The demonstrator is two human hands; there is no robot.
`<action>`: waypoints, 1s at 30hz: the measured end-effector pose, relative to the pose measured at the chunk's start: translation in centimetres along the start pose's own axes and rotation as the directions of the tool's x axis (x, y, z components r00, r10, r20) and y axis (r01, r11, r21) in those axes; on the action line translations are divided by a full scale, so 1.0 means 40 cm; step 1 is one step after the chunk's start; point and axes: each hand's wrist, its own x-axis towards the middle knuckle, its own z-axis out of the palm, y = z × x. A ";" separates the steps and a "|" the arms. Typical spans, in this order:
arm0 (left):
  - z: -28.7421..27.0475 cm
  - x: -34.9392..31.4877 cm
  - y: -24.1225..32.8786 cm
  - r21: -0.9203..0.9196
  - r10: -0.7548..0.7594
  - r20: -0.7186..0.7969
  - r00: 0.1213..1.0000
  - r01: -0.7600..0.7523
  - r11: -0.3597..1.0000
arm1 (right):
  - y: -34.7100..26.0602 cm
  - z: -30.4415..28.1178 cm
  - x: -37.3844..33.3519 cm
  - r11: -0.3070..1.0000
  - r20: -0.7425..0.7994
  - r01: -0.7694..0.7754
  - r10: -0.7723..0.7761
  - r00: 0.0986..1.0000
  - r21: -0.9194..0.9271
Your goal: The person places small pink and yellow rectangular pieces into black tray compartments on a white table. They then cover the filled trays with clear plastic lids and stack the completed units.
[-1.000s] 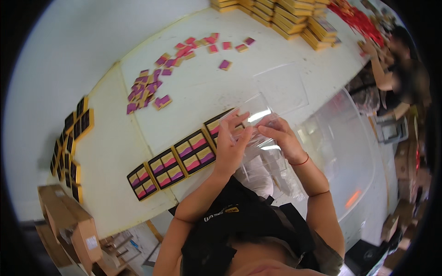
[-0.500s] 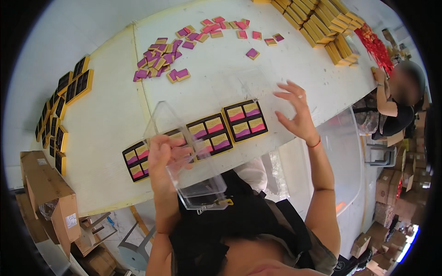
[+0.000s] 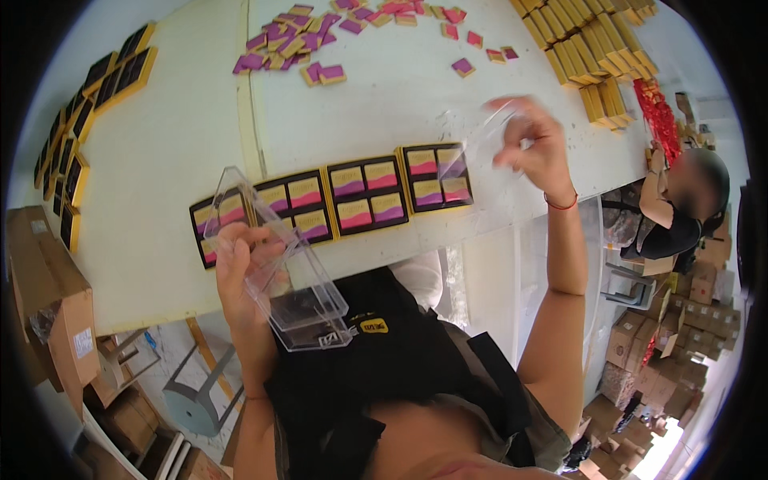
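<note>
My left hand (image 3: 244, 256) is closed around several clear plastic lids (image 3: 308, 316), held tilted above the table's near edge and the left end of a row of boxes. At the right, my right hand (image 3: 538, 148) pinches a single clear plastic lid (image 3: 478, 138) by its right side. That lid hangs tilted over the rightmost box (image 3: 406, 172); glare and motion blur hide its exact outline. The row holds several black-lined, gold-edged boxes, standing side by side, each with small gold, pink and purple packets (image 3: 386, 206). The lids and my left hand partly cover the left boxes.
Loose pink and purple packets (image 3: 288, 40) lie scattered across the table's far side. Gold boxes (image 3: 592, 56) are stacked at the far right, black-and-gold boxes (image 3: 96, 88) at the left. A person (image 3: 684, 200) works at the right. Cardboard cartons (image 3: 60, 312) stand lower left.
My right hand has closed its fingers and now holds one clear lid near the rightmost box. My left hand, with its lids, has shifted slightly left. The whole view has moved too.
</note>
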 end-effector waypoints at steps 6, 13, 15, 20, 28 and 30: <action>0.022 -0.011 0.002 -0.019 -0.012 0.013 1.000 0.012 1.000 | 0.041 0.119 0.047 0.982 0.291 0.095 -0.044 0.956 -0.162; 0.013 -0.023 0.000 -0.048 0.013 -0.012 1.000 -0.013 0.999 | 0.086 0.158 0.072 0.996 0.257 0.073 -0.056 0.965 -0.058; 0.014 -0.021 -0.001 -0.045 0.000 -0.014 1.000 -0.001 0.999 | 0.090 0.154 0.075 0.995 0.260 0.022 0.003 0.966 -0.093; 0.023 -0.011 -0.002 -0.020 0.022 0.021 1.000 -0.022 1.000 | 0.098 0.148 0.070 0.996 0.254 -0.027 0.047 0.966 -0.082; 0.031 -0.027 -0.001 0.039 -0.024 0.022 0.999 0.023 0.999 | 0.010 0.159 0.016 0.858 0.264 0.363 -0.279 0.923 -0.363; 0.043 -0.038 -0.008 0.069 -0.076 0.032 0.997 0.074 0.995 | -0.012 0.186 -0.045 0.833 0.365 0.348 -0.192 0.911 -0.431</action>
